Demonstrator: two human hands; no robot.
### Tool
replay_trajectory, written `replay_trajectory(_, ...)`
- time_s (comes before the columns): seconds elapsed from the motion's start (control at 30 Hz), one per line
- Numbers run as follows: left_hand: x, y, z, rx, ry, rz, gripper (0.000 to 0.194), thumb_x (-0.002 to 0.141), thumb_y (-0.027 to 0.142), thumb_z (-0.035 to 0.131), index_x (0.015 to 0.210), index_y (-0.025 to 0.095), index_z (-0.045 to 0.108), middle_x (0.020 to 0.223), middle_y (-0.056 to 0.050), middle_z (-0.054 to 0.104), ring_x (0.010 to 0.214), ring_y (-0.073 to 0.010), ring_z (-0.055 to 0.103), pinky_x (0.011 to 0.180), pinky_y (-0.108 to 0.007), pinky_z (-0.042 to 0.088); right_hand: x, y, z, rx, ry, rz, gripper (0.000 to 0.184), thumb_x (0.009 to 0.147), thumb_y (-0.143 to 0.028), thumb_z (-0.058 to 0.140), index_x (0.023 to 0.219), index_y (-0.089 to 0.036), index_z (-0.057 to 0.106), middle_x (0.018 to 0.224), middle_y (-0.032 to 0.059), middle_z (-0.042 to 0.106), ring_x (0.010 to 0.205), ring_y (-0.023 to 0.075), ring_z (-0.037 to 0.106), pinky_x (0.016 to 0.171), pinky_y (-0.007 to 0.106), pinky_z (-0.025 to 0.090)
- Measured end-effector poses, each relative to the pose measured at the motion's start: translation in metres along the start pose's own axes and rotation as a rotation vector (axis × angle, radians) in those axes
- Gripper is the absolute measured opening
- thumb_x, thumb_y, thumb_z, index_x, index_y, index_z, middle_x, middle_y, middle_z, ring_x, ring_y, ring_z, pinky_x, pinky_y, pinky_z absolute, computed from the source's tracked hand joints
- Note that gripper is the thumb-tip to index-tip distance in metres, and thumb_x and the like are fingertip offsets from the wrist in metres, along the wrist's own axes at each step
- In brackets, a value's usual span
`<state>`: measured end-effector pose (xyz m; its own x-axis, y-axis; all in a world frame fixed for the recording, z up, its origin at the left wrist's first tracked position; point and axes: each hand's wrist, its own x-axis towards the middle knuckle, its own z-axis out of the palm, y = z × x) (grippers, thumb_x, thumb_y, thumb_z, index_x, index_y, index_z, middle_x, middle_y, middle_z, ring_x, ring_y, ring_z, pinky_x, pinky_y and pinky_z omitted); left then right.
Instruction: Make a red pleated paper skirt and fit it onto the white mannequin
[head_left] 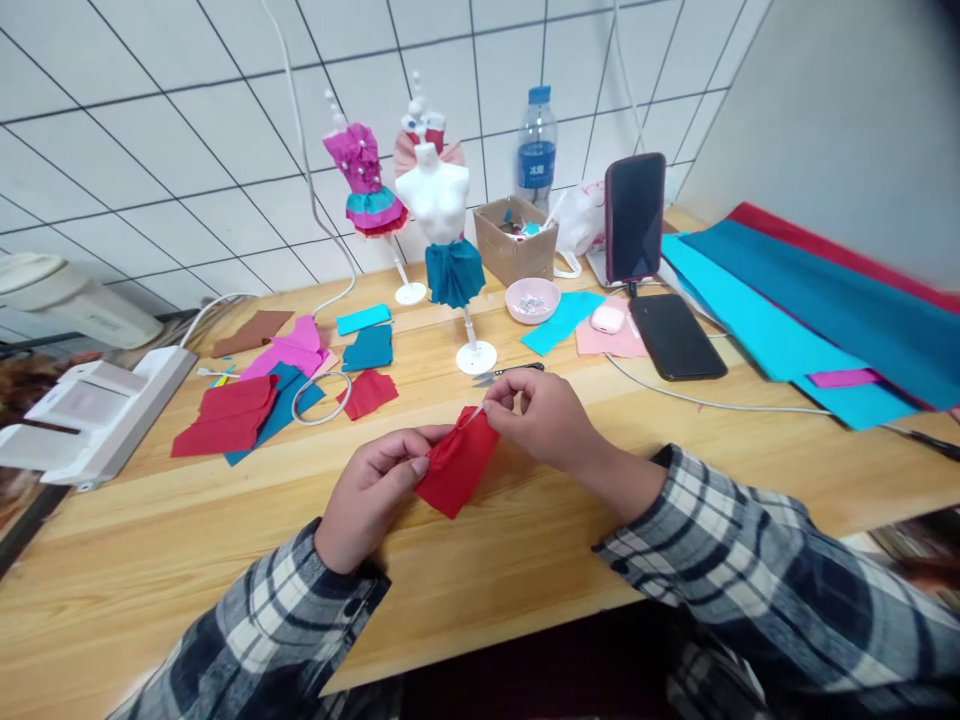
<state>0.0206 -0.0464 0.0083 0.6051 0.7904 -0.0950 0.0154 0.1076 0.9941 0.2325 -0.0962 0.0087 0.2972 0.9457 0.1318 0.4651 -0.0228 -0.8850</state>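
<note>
A piece of red crepe paper [463, 468] is held over the table's front part, its upper edge gathered into folds. My left hand [379, 490] pinches that gathered edge between thumb and fingers. At the paper's upper corner, my right hand [544, 415] is closed on a thin whitish strip [474, 414] that runs along the edge; whether it also grips the paper is hidden. Just beyond the hands stands a small white dress form [433, 195] wearing a teal paper skirt [455, 272]. Small scissors [510, 373] lie by its base, partly behind my right hand.
Loose crepe paper pieces [225, 415] and a coiled white cable [322, 398] lie left. Behind are a dressed mannequin [360, 180], a cardboard box [516, 255], a pink bowl [532, 300] and a bottle [537, 150]. Phones [679, 337] and large paper sheets [817, 290] are right.
</note>
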Motion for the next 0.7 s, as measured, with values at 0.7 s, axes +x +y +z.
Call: replay_trajectory(0.7,0.005,0.001,-0.008,-0.032,-0.004,-0.114,0.021,0.073,0.033,0.073,0.07,0.015,0.064,0.094,-0.006,0.071,0.084,-0.0183,0.06,0.073,-0.025,0.045,0.023,0.028,-0.01,-0.101,0.052,0.11,0.008,0.067,-0.025,0.06,0.069,-0.02,0.066,0.066,-0.0029,0.062,0.059,0.0117,0.05,0.056,0.023,0.036)
